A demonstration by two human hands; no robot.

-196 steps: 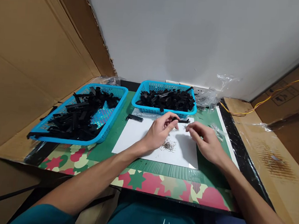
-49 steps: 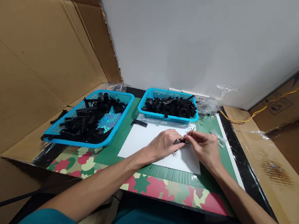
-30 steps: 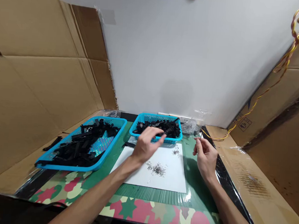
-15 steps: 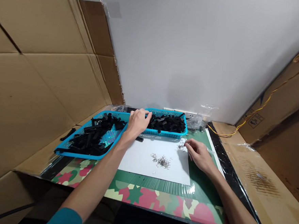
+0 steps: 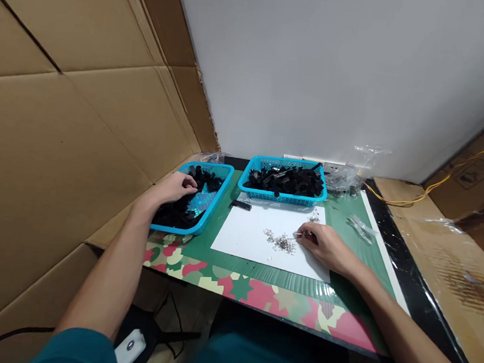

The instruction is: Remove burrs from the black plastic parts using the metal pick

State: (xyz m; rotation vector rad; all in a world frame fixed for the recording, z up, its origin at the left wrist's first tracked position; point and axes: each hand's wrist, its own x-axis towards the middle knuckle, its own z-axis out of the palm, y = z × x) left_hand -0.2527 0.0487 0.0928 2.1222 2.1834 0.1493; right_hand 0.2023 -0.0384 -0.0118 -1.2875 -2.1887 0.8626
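Observation:
My left hand [image 5: 178, 187] reaches into the left blue basket [image 5: 217, 202], its fingers curled together over black parts [image 5: 173, 212]; what they grip, if anything, is hidden. My right hand [image 5: 318, 241] is over the white sheet [image 5: 242, 234], thumb and fingers pinched on a thin metal tool [image 5: 302, 234] that points left. Just left of its tip lies a pile of tiny metal pieces [image 5: 284, 243]. A smaller pile [image 5: 314, 217] lies behind my right hand. One black part [image 5: 241, 204] rests at the sheet's back left edge.
Behind the sheet stands a second blue basket [image 5: 282, 197] full of black parts. Clear plastic bags [image 5: 345, 179] lie to its right, and a small clear bag [image 5: 362, 229] is on the green mat [image 5: 199, 249]. Cardboard [image 5: 100, 133] walls the left side.
My left hand has moved from beside the back basket left into the left basket. My right hand has shifted nearer the larger metal pile. The view has turned and shifted.

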